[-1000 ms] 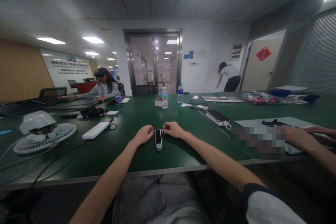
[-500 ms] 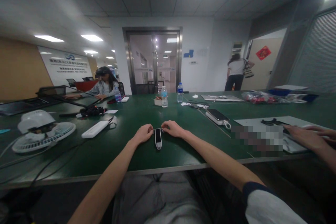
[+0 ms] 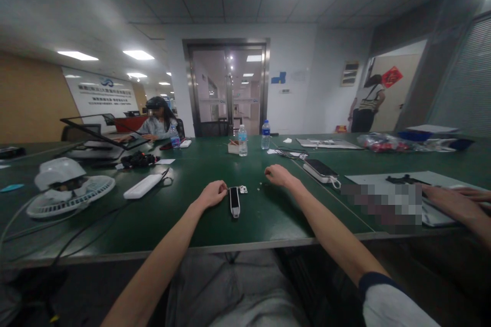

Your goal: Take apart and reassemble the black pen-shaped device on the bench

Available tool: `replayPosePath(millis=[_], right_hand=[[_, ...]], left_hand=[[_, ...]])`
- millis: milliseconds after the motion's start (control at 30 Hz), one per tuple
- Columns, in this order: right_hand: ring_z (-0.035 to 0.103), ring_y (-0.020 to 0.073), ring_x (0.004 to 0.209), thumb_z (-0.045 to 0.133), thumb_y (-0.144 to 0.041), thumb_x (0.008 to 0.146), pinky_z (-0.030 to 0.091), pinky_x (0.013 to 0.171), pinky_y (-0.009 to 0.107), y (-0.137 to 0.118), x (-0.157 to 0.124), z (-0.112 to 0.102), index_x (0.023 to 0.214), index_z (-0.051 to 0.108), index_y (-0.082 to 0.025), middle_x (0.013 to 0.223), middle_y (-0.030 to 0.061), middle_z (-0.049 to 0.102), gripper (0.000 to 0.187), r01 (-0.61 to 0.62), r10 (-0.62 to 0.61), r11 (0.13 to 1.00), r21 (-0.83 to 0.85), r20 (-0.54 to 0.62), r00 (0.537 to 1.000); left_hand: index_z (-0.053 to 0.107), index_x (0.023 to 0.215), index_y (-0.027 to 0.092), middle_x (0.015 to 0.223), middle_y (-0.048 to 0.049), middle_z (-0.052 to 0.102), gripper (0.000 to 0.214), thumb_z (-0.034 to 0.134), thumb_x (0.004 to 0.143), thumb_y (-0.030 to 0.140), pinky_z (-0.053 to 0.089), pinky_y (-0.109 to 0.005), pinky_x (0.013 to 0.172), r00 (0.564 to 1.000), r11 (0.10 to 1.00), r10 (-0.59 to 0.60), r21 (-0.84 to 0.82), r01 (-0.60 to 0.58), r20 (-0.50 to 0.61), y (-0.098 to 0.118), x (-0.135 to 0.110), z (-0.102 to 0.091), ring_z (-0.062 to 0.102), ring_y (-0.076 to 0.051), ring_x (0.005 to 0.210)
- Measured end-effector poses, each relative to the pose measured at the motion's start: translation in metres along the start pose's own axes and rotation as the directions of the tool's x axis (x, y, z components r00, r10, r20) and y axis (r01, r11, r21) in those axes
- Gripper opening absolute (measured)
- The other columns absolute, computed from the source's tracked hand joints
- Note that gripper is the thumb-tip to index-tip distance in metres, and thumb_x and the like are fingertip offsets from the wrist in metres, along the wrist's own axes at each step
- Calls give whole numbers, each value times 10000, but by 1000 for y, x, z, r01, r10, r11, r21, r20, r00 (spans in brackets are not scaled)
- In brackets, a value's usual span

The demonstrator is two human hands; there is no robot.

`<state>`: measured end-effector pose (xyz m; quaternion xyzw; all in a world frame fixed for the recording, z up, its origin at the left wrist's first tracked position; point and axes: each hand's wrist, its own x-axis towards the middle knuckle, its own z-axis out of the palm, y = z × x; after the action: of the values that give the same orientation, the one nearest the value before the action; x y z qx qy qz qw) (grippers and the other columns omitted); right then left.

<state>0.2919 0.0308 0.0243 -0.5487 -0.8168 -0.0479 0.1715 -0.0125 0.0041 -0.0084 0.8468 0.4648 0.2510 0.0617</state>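
Observation:
A small black-and-white oblong device (image 3: 234, 201) lies on the green table (image 3: 215, 225) straight ahead of me. My left hand (image 3: 214, 194) rests curled beside its far left end, fingertips touching it. A tiny white metal piece (image 3: 243, 189) sits on the table just right of the device's far end. My right hand (image 3: 276, 174) is farther out and to the right, fingers curled down over the table near some tiny specks; what it holds, if anything, is hidden.
A white desk fan (image 3: 67, 189) and a white power bank (image 3: 142, 186) with cables lie left. Two water bottles (image 3: 242, 140) stand mid-table. A phone on a pack (image 3: 320, 169) lies right. Another person's hands (image 3: 456, 199) work at right; a seated person (image 3: 157, 122) far left, another standing by the door.
My right hand has left the device's far end and moved right and away, leaving the small white piece on the table. The standing person walked right toward the door.

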Motion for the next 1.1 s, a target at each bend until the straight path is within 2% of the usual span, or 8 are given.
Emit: replayPosePath(millis=[200, 367, 533, 667, 800, 900, 1000, 1100], right_hand=[[617, 161, 717, 620, -262, 717, 415, 617, 217, 6, 1, 8, 848, 703, -218, 827, 50, 688, 161, -27, 9, 994, 110, 166, 986], [613, 152, 659, 644, -185, 654, 418, 566, 212, -4, 3, 14, 770, 714, -210, 789, 58, 680, 137, -55, 36, 995, 80, 224, 974], [608, 167, 672, 633, -166, 669, 422, 605, 237, -12, 5, 18, 712, 708, -202, 752, 67, 673, 94, -46, 41, 999, 29, 154, 987], [597, 174, 743, 575, -158, 734, 417, 670, 246, -27, 4, 17, 783, 693, -198, 807, 63, 670, 133, 79, -79, 994, 77, -1, 997], [577, 171, 837, 489, -154, 814, 411, 739, 252, -61, 0, 16, 935, 654, -175, 909, 82, 644, 205, 295, -281, 947, 127, -117, 953], [556, 163, 882, 472, -162, 847, 413, 773, 258, -89, -5, 17, 1006, 615, -162, 946, 84, 621, 214, 414, -390, 896, 158, -163, 906], [544, 161, 893, 467, -178, 869, 424, 782, 266, -106, -7, 19, 1024, 589, -162, 952, 82, 607, 198, 466, -426, 866, 183, -220, 878], [541, 159, 904, 460, -189, 885, 432, 794, 271, -111, -9, 20, 1026, 578, -169, 959, 77, 600, 185, 489, -432, 845, 215, -264, 862]], left_hand=[[602, 813, 152, 755, -24, 584, 123, 511, 763, 218, 394, -249, 601, 1000, 1000, 6, 2, -6, -10, 1, -1, -1, 524, -143, 671], [618, 815, 152, 750, -27, 589, 126, 514, 763, 202, 391, -247, 601, 1000, 1000, 14, 8, -14, -18, 1, -1, -2, 527, -142, 667], [635, 844, 155, 762, -29, 599, 154, 523, 745, 196, 393, -247, 609, 1000, 999, -17, 29, 17, -24, 3, -1, -4, 539, -149, 694], [626, 866, 154, 768, -28, 601, 168, 533, 739, 210, 392, -250, 601, 995, 998, -59, 20, 61, -74, 5, -1, -8, 542, -152, 695], [608, 896, 158, 744, -16, 604, 175, 514, 776, 244, 410, -251, 617, 985, 998, -56, -51, 49, -166, 11, -1, -10, 540, -142, 670], [608, 905, 162, 761, -10, 621, 206, 508, 810, 314, 429, -246, 638, 985, 989, -10, -150, -17, -175, 18, -1, -10, 552, -132, 667], [626, 886, 166, 768, -5, 639, 233, 514, 820, 359, 439, -235, 634, 990, 967, 30, -247, -63, -137, 23, -1, -10, 566, -126, 672], [644, 848, 159, 769, -9, 647, 250, 534, 811, 380, 448, -235, 623, 992, 950, 28, -306, -65, -122, 24, -1, -10, 570, -127, 670]])
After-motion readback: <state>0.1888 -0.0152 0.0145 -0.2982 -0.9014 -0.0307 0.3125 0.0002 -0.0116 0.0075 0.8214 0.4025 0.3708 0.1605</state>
